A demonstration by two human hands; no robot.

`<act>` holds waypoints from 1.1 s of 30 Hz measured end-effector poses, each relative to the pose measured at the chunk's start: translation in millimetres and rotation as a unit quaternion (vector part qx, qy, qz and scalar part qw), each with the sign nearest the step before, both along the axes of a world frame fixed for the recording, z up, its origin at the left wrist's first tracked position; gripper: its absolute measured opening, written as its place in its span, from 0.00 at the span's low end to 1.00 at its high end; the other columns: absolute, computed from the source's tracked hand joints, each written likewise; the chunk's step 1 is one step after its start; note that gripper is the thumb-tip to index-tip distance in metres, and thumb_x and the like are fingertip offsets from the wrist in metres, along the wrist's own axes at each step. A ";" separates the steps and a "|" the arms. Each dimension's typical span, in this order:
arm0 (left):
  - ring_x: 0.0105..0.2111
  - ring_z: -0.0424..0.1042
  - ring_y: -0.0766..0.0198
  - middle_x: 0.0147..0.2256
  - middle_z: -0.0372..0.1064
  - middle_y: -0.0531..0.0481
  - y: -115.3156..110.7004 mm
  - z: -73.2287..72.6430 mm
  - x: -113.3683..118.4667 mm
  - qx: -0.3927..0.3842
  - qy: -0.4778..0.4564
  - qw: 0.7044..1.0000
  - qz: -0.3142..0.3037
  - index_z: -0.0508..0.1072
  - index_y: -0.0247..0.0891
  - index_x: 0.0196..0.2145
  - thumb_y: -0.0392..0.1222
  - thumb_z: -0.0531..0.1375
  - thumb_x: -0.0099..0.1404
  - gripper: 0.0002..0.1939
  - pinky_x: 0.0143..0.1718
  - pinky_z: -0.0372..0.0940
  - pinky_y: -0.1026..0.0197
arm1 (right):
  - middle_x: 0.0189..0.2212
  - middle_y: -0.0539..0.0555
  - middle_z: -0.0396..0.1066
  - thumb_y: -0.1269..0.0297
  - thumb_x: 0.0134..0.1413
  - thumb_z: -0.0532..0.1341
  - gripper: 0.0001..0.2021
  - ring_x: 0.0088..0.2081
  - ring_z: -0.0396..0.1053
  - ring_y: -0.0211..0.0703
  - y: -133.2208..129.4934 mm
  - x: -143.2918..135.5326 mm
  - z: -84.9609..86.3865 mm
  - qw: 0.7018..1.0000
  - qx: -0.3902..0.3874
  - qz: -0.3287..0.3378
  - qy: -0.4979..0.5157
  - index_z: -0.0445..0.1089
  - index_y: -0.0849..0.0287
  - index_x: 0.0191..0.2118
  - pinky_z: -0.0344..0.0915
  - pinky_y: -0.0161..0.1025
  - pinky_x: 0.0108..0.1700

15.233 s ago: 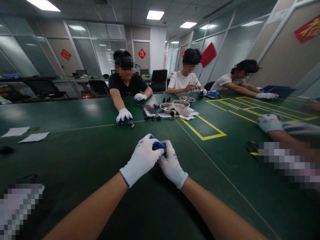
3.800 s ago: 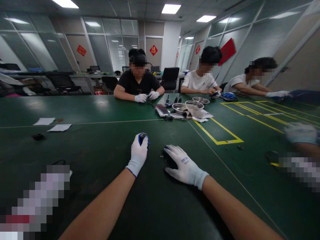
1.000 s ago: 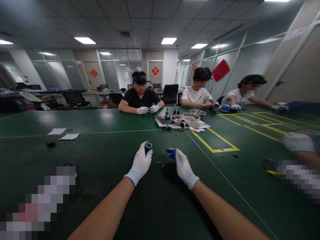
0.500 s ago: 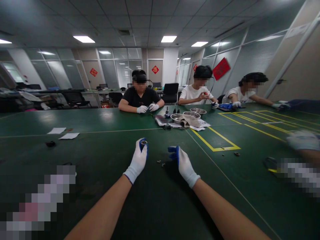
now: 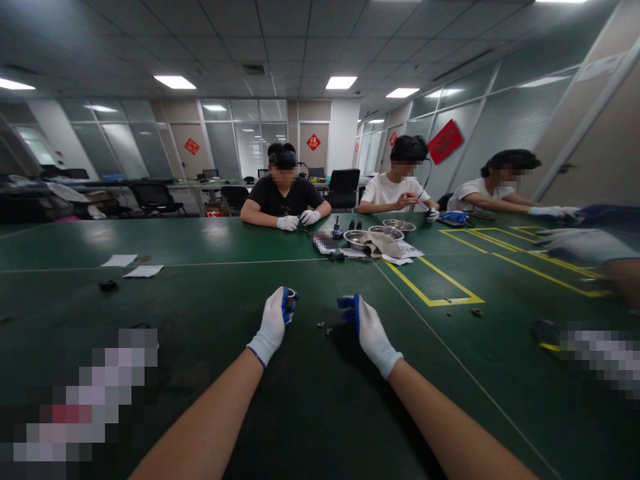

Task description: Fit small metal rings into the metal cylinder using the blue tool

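My left hand [image 5: 273, 322], in a white glove with a blue palm, is closed around a small dark round part with a metal rim [image 5: 291, 294]. The fingers cover most of that part. Across a gap to the right is my right hand [image 5: 369, 328], gloved the same way. Its fingers point left, slightly bent and apart, and nothing shows in them. On the green tabletop [image 5: 310, 393] between the hands lie several tiny metal pieces [image 5: 328, 331], like small nuts or rings, nearest to the right hand and touched by neither.
Metal bowls [image 5: 356, 239] with a cloth [image 5: 384, 244] stand across the table. Paper sheets [image 5: 144, 271] and a dark round piece [image 5: 107, 286] lie left. Yellow tape [image 5: 457, 300] and a small ring [image 5: 477, 312] are right. A co-worker's gloved hand [image 5: 590, 244] reaches in; other people sit opposite.
My left hand has turned, so the round part now shows from its side rather than its top. My right hand is nearly unchanged. The co-worker's hand at right has moved farther over the table.
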State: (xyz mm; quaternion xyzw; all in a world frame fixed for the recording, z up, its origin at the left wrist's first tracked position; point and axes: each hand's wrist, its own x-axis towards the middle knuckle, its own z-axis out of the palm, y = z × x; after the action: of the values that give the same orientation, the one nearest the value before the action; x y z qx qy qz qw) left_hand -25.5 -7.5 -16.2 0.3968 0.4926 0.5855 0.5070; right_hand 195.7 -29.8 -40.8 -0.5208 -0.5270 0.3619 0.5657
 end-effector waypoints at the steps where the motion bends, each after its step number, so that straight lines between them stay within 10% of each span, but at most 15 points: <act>1: 0.31 0.74 0.65 0.35 0.74 0.49 0.0 0.0 0.5 -0.003 -0.011 1.000 0.005 0.73 0.36 0.43 0.62 0.60 0.57 0.28 0.32 0.69 0.62 | 0.42 0.65 0.81 0.19 0.52 0.48 0.45 0.42 0.79 0.58 0.2 0.2 0.0 1.000 0.000 0.005 0.000 0.80 0.59 0.42 0.76 0.54 0.48; 33: 0.25 0.68 0.66 0.26 0.68 0.53 -6.5 10.8 -0.3 0.048 0.013 0.997 -0.058 0.79 0.33 0.44 0.60 0.62 0.57 0.28 0.24 0.60 0.66 | 0.37 0.59 0.80 0.39 0.69 0.48 0.28 0.42 0.78 0.54 -7.0 -3.9 6.2 0.981 0.121 0.019 -0.151 0.77 0.54 0.38 0.74 0.50 0.49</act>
State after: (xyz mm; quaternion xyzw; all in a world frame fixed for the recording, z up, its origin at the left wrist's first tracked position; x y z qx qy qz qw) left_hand -25.8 -14.0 -5.4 0.4562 0.4464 0.5733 0.5137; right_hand 191.8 -36.8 -34.6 -0.4873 -0.6557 0.2232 0.5318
